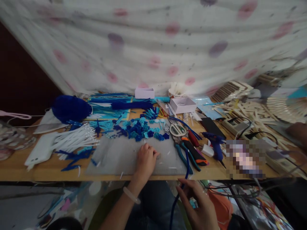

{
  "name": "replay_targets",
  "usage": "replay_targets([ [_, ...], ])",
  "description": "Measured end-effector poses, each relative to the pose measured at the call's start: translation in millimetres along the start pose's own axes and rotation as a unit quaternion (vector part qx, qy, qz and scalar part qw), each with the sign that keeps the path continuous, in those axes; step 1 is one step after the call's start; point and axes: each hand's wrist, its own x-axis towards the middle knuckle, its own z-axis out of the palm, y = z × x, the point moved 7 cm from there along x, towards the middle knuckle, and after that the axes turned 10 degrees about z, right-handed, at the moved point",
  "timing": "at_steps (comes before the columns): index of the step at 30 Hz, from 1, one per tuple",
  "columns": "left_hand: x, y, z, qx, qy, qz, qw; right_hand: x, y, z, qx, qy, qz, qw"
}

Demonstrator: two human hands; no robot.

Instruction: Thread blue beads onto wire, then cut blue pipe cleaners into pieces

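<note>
My right hand (200, 204) pinches a long dark blue pipe cleaner (175, 206) between thumb and fingers, just past the table's front edge. The strand runs up across the pliers' handles and hangs down toward my lap. My left hand (146, 158) rests on the grey translucent mat (115, 153) with its fingers curled together; whatever they hold, if anything, is hidden. A tiny white piece shows at its fingertips. Just beyond them lies a heap of blue and turquoise fuzzy flowers (139, 129).
Right of the mat lie pliers (190, 155), scissors (177, 130) and a blue glue gun (216, 143). Cables trail off the right edge. White stems (76, 137) and a white phone (43, 150) lie left. White boxes (183, 104) stand behind; another person's hand (297, 132) is far right.
</note>
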Motion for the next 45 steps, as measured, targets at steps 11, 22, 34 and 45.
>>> replay_targets([
  [11,118,-33,-89.1,-0.136,0.035,-0.015,0.990,8,5,0,-0.002,-0.016,-0.026,1.000],
  [22,127,-111,-129.9,-0.187,0.106,-0.099,0.971,35,-28,13,-0.013,-0.031,-0.014,0.999],
  [34,177,-66,-146.4,-0.124,0.068,-0.018,0.990,35,-46,61,0.029,-0.105,0.008,0.994],
  [45,-45,-72,-118.5,-0.120,0.045,-0.067,0.990,19,-41,127,0.031,-0.226,0.091,0.969],
])
